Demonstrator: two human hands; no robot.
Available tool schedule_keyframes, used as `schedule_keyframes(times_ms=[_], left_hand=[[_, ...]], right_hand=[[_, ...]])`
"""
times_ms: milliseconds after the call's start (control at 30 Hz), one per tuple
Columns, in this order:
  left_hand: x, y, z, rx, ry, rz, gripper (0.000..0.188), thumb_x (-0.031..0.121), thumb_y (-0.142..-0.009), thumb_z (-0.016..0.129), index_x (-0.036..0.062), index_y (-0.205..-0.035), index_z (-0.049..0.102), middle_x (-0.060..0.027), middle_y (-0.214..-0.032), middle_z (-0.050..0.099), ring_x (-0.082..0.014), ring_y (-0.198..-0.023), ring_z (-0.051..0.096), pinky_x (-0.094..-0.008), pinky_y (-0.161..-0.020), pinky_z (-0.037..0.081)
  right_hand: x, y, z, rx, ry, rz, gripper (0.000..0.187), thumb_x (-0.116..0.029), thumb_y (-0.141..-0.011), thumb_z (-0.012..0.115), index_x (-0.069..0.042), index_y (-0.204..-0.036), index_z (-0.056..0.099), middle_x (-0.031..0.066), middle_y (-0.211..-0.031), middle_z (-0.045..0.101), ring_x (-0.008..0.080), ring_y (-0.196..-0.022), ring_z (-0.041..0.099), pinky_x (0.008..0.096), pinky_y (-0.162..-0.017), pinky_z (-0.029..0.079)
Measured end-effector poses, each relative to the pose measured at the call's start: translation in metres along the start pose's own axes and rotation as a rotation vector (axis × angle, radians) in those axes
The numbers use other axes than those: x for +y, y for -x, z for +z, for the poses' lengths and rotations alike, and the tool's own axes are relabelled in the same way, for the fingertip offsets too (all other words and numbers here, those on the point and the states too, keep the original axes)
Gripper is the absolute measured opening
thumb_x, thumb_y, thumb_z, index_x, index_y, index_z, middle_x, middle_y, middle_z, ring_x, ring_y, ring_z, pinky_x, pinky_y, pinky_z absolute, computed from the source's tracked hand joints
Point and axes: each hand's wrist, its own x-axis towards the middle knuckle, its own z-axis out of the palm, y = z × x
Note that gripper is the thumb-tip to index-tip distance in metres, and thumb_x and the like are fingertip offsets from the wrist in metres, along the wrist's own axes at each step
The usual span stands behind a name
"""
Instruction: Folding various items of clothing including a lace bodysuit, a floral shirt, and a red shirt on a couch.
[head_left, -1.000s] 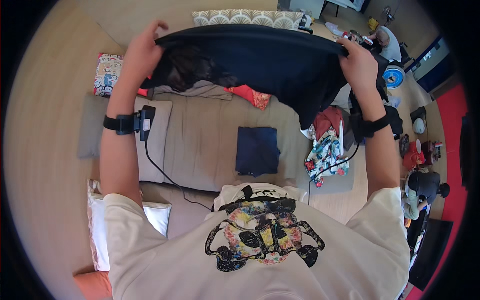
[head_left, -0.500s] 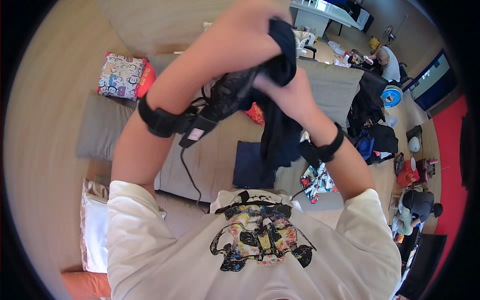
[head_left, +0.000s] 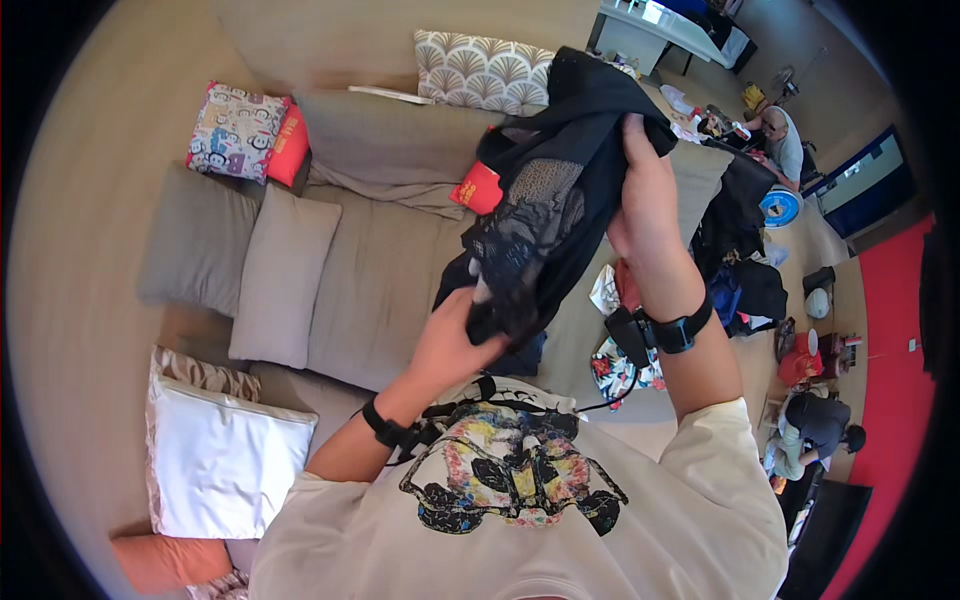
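A black garment [head_left: 570, 130] with a sheer lace panel hangs in folds between my two hands, above the sofa. My left hand [head_left: 455, 340] is closed on its lower lace end. Higher up on the right, my right hand [head_left: 645, 195] grips the bunched dark cloth, thumb on top. I cannot tell the garment's exact kind. Beneath it, a dark navy folded cloth [head_left: 528, 355] is mostly covered. A floral-print cloth [head_left: 612, 370] lies on the sofa below my right wrist. Each of my wrists wears a black strap.
The grey sofa [head_left: 375, 280] carries a beige cushion [head_left: 285, 275], a red packet [head_left: 477, 188] and a fan-patterned cushion [head_left: 485, 72]. A white cushion [head_left: 230, 450] sits at left. Dark clothes [head_left: 725, 220] are heaped at right. Two people [head_left: 785, 145] are farther off.
My left arm has swung down and left, away from my right hand, stretching the garment between them. The lace panel now shows, and more of the sofa and cushions is uncovered.
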Motion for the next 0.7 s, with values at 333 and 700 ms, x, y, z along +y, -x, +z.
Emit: schedule_keyframes(times_ms=[333, 700], left_hand=[[-0.057, -0.076, -0.119, 0.467, -0.108, 0.102, 0.016, 0.009, -0.089, 0.069, -0.0017, -0.101, 0.069, -0.0072, -0.073, 0.065, -0.0087, -0.067, 0.058, -0.0285, -0.059, 0.044], [-0.018, -0.151, -0.167, 0.288, 0.575, 0.029, 0.012, 0.000, -0.089, 0.068, 0.0073, -0.092, 0.059, 0.0035, -0.085, 0.061, -0.0046, -0.077, 0.055, -0.0225, -0.067, 0.045]], right_hand=[[0.006, -0.034, -0.086, 0.125, 0.347, -0.061, 0.032, -0.028, -0.103, 0.065, -0.003, -0.123, 0.066, 0.0049, -0.115, 0.070, 0.0170, -0.102, 0.064, 0.0323, -0.090, 0.050], [0.002, -0.026, -0.142, -0.051, 0.415, -0.025, 0.032, -0.017, -0.102, 0.064, -0.002, -0.131, 0.063, 0.0024, -0.113, 0.070, 0.0121, -0.100, 0.065, 0.0275, -0.087, 0.050]])
